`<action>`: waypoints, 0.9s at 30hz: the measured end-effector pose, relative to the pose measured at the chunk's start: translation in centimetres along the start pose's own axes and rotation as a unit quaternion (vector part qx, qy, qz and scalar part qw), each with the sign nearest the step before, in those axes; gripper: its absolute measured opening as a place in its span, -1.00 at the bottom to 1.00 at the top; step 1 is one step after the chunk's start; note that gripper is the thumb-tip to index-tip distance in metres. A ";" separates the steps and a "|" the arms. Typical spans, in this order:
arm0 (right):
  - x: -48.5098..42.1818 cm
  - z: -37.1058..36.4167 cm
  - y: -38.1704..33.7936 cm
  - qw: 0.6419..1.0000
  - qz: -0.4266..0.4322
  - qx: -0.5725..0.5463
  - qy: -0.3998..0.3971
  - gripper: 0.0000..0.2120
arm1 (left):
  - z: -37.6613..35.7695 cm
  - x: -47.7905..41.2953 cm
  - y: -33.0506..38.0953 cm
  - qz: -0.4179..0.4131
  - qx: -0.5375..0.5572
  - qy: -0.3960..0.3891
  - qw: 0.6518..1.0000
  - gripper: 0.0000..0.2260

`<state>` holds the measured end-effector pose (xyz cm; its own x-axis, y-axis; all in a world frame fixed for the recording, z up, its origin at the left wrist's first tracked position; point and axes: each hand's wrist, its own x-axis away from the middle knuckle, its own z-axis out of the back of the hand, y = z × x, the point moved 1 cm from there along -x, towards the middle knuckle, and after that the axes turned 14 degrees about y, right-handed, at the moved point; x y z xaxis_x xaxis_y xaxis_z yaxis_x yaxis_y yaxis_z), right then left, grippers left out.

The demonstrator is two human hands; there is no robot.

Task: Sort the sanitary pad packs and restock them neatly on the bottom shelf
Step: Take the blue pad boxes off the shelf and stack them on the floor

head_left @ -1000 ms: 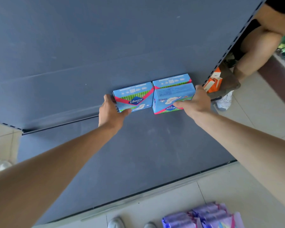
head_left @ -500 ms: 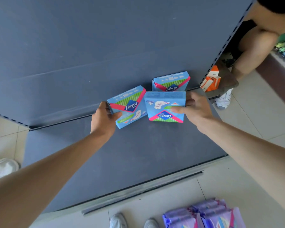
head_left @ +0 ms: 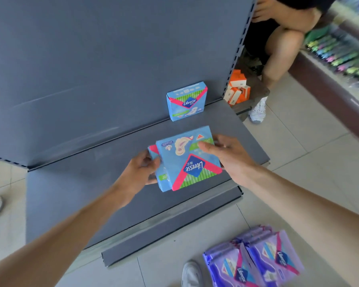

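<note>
Bottom shelf [head_left: 71, 193]: blue packs [head_left: 187, 160] between hands [head_left: 140, 172] [head_left: 231, 157]

the front pack [head_left: 187, 160] is sky blue with a pink v-shaped band, green stripes and a navy diamond lettered in white. the rear pack [head_left: 161, 179] shows blue and pink. the standing pack [head_left: 186, 101] has the same pattern. the floor packs [head_left: 255, 259] are lilac with pink bands. the shelf [head_left: 71, 193] is slate grey, the boxes [head_left: 237, 90] orange and white.

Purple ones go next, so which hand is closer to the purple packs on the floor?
Right. The right hand grips the right edge of the blue packs over the shelf, just beyond the purple packs. The left hand holds their left side, much farther left.
</note>
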<state>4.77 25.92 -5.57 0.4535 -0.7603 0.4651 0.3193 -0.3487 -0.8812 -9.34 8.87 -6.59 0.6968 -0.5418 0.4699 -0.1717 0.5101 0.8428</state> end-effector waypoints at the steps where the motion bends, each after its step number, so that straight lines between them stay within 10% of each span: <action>1: 0.4 0.3 0.4 1.000 -0.005 -0.011 0.020 -0.73 | -0.5 0.1 0.1 0.005 0.001 -0.009 1.000 -0.80; 9: 5.6 5.5 4.4 0.987 -0.055 -0.059 0.137 -0.50 | -6.0 4.3 1.0 0.018 -0.006 -0.098 0.995 -0.79; 20: 19.8 16.0 15.1 0.933 -0.127 -0.141 0.305 -0.78 | -16.8 16.0 -7.0 0.002 -0.067 -0.204 0.977 -0.32; 27: 29.2 22.6 25.9 0.871 -0.208 -0.194 0.400 -0.78 | -26.2 23.1 -14.6 0.051 -0.123 -0.302 0.944 -0.62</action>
<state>45.09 7.04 -12.87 -0.4099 -0.6084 0.6795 -0.0580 -0.7261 -0.6851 27.54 6.39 -14.90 0.1487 -0.7262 0.6712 0.0017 0.6790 0.7342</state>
